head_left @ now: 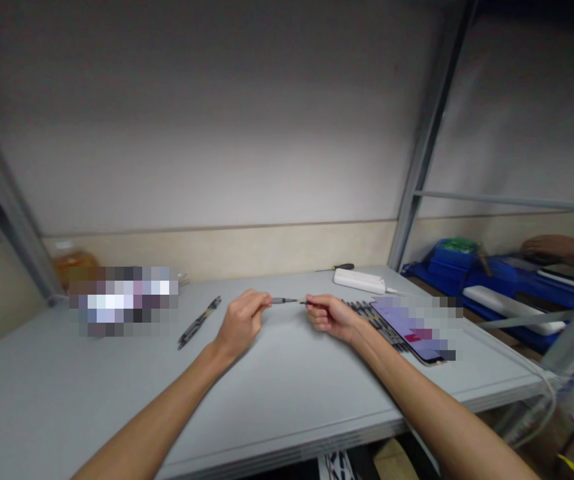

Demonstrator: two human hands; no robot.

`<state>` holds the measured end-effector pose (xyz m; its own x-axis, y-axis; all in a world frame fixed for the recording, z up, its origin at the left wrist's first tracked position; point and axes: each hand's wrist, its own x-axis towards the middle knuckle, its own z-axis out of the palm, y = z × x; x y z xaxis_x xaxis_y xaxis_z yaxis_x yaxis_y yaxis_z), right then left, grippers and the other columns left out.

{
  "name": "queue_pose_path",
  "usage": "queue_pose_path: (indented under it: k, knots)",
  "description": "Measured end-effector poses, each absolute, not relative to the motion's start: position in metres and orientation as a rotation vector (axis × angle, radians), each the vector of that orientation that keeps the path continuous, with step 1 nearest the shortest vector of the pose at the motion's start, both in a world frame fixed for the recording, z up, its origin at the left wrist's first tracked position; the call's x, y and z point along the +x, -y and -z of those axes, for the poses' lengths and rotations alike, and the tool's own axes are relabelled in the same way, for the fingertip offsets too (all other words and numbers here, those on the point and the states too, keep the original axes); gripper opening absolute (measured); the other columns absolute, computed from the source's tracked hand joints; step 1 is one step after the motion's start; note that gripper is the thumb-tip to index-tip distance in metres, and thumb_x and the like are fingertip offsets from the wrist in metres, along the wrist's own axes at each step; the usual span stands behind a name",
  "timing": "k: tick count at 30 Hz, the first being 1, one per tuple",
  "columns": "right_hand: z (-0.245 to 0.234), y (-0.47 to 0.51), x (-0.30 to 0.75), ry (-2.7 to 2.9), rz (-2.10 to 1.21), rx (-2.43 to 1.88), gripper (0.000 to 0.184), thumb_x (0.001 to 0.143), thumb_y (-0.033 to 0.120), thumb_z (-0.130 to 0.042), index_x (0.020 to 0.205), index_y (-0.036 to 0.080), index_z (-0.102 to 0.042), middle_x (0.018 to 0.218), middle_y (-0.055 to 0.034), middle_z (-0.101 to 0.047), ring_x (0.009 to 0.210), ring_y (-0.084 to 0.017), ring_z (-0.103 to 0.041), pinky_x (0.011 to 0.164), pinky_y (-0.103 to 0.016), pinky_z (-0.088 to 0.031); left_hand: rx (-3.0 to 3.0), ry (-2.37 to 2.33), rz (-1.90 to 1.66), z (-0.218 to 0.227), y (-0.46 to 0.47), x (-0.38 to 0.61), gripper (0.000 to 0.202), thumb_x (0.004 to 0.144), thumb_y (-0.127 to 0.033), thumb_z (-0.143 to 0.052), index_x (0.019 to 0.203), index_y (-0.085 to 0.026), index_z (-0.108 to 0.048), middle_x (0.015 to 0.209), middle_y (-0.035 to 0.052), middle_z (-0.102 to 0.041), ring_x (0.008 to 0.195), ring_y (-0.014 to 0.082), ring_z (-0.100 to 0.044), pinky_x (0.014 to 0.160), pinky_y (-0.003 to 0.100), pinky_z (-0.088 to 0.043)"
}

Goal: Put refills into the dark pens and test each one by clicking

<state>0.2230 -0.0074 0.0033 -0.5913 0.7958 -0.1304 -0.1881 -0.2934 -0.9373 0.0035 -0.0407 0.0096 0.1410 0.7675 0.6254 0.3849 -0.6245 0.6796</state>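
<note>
My left hand (241,321), fingers pinched together, grips one end of a slim grey-and-black pen (281,301) above the table. My right hand (331,315) is closed on the pen's other end, its remaining fingers curled in. Between the two hands a grey barrel portion and a thinner, darker stretch show; whether they are joined I cannot tell. Left of my left hand, a few similar pens (199,323) lie together on the table. A row of more pens (381,327) lies beside my right wrist, partly hidden by my forearm.
A phone-like device (407,331) with a lit screen lies right of the pen row. Behind it are a white power strip (359,281) and a screwdriver (343,268). Blurred items and an amber container (74,261) stand back left. Another person's hand (549,245) rests near blue bins (459,257).
</note>
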Motion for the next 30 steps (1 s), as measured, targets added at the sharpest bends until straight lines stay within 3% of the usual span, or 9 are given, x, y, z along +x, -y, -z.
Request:
queue_pose_path:
  k: [4,10,15,21,30]
  knots:
    - [-0.005,0.007,0.222,1.254,-1.825,-0.838,0.030,0.073,0.037,-0.057,0.055,0.018,-0.042,0.041,0.0103,-0.025,0.035,-0.004,-0.018,0.036,-0.020,-0.012,2.026,-1.140,-1.386,-0.009,0.040,0.006,0.009,0.069,-0.029,-0.061,0.070,-0.021,-0.065,0.074,0.0061,-0.064,0.076,0.0204,-0.056,0.078,0.030,-0.040]
    - [-0.007,0.012,0.214,1.422,-1.460,-0.916,0.031,0.068,0.043,-0.063,0.061,0.014,-0.054,0.042,0.0074,-0.038,0.037,-0.005,-0.030,0.037,-0.020,-0.023,1.908,-1.090,-1.070,0.000,0.034,0.010,0.030,0.077,-0.044,-0.051,0.069,-0.016,-0.059,0.057,0.0005,-0.056,0.053,0.0120,-0.049,0.055,0.022,-0.037]
    - [-0.005,0.011,0.212,1.471,-1.305,-0.942,0.031,0.067,0.044,-0.064,0.060,0.014,-0.057,0.045,0.0052,-0.043,0.039,-0.007,-0.037,0.037,-0.020,-0.026,1.761,-1.003,-0.883,0.009,0.030,0.012,0.038,0.079,-0.049,-0.045,0.072,-0.014,-0.059,0.051,-0.0026,-0.049,0.044,0.0095,-0.042,0.046,0.021,-0.032]
    - [-0.001,0.009,0.210,1.463,-1.272,-0.921,0.030,0.067,0.042,-0.064,0.060,0.013,-0.060,0.042,0.0037,-0.047,0.038,-0.007,-0.038,0.038,-0.021,-0.026,1.833,-1.267,-1.096,0.006,0.034,0.018,0.029,0.075,-0.040,-0.051,0.060,-0.016,-0.056,0.048,-0.0030,-0.047,0.045,0.0102,-0.040,0.047,0.022,-0.027]
    - [-0.001,0.011,0.209,1.388,-1.317,-0.925,0.031,0.067,0.042,-0.063,0.057,0.013,-0.060,0.038,0.0023,-0.049,0.034,-0.006,-0.037,0.037,-0.021,-0.025,1.983,-1.464,-1.228,0.001,0.044,0.027,0.022,0.075,-0.030,-0.048,0.061,-0.016,-0.059,0.049,-0.0020,-0.051,0.048,0.0120,-0.044,0.050,0.022,-0.029]
